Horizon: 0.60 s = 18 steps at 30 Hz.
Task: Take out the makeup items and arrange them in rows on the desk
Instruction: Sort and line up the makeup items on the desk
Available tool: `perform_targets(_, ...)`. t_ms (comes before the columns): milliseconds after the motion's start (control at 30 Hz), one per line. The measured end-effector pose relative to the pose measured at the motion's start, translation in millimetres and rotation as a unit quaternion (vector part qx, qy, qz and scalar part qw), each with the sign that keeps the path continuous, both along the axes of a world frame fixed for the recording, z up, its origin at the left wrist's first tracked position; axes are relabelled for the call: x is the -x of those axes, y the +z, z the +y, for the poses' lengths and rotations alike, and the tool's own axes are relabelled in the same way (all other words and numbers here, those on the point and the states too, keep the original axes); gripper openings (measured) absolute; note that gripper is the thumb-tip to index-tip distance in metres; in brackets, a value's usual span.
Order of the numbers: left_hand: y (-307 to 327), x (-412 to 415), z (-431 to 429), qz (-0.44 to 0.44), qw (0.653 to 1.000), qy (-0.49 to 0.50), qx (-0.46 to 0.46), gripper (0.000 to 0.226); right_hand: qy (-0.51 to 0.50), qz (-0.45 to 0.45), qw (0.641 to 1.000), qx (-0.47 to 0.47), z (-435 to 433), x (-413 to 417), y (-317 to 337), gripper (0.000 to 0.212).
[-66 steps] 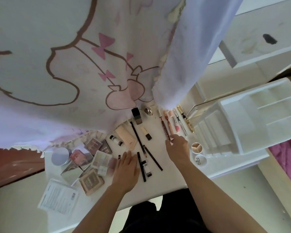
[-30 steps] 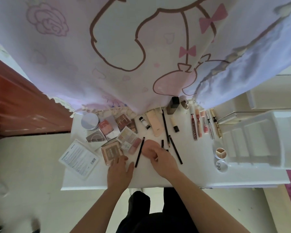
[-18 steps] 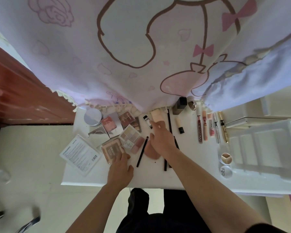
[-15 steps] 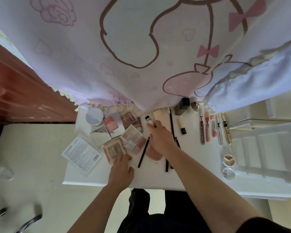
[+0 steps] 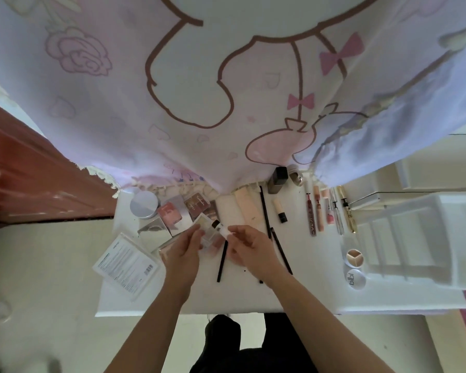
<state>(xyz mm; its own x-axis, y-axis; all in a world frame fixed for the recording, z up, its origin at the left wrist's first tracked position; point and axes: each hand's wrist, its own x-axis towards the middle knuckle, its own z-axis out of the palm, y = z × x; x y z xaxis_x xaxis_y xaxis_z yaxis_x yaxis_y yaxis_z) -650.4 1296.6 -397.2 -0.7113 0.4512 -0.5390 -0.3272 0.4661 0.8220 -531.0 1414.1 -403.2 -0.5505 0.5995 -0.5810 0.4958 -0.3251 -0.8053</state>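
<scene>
The fingers [image 5: 193, 235] of the left hand [image 5: 182, 253] are stretching out almost straight and gripping nothing. Their tips are reaching just beside the black-capped end of the small tube [image 5: 219, 228]; I cannot tell whether they are touching it. The fingers [image 5: 236, 229] of the right hand [image 5: 253, 246] are pinching that tube by its white end and holding it up over the palettes [image 5: 172, 214], off the desk [image 5: 320, 294].

Half a second ago the tube was lying at the back beside the beige tube [image 5: 246, 208], with the right hand reaching for it and the left hand resting on a front palette. Now it is lifted between both hands, so it is probably being moved to a proper place in a row; that placing is not yet done.

At the far left a printed packet [image 5: 127, 265] is lying askew, with a round compact [image 5: 144, 204] behind it, and the palettes are overlapping in a heap. A black pencil [image 5: 222, 261] is lying slanted between the hands, cutting across the free patch. Further right the lip glosses [image 5: 318, 211] are already lying parallel, then two small pots [image 5: 355, 257] and the white organiser [image 5: 414, 238]. A curtain [image 5: 226, 90] is hanging over the desk's back edge and hiding it.
</scene>
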Motion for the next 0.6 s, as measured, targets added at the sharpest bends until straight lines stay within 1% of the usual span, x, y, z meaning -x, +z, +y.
perform_targets(67,22,-2,12,-0.031,0.998,-0.054,-0.03,0.026,-0.016,0.044,0.999,0.016,-6,-12,17,0.017)
perform_targets(133,41,-8,21,-0.038,0.991,-0.114,-0.055,0.025,-0.025,0.064,0.998,0.014,-9,-21,33,0.021)
perform_targets(233,57,-15,26,0.023,0.984,-0.166,-0.056,0.02,-0.059,0.083,0.995,0.004,-9,-30,54,0.026)
perform_targets(300,66,-20,28,0.038,0.984,-0.161,-0.062,0.018,-0.084,0.091,0.992,-0.022,-8,-34,64,0.024)
perform_targets(433,85,-29,35,0.053,0.984,-0.136,-0.1,0.014,-0.098,0.096,0.985,-0.108,-10,-42,77,0.016)
perform_targets(500,94,-34,41,0.045,0.984,-0.129,-0.114,0.016,-0.081,0.084,0.978,-0.17,-9,-49,87,0.011)
perform_targets(567,102,-39,47,0.024,0.986,-0.114,-0.12,0.024,-0.044,0.076,0.964,-0.25,-9,-56,94,0.005)
perform_targets(600,106,-41,49,0.016,0.987,-0.104,-0.119,0.028,-0.03,0.078,0.957,-0.277,-10,-59,97,0.007)
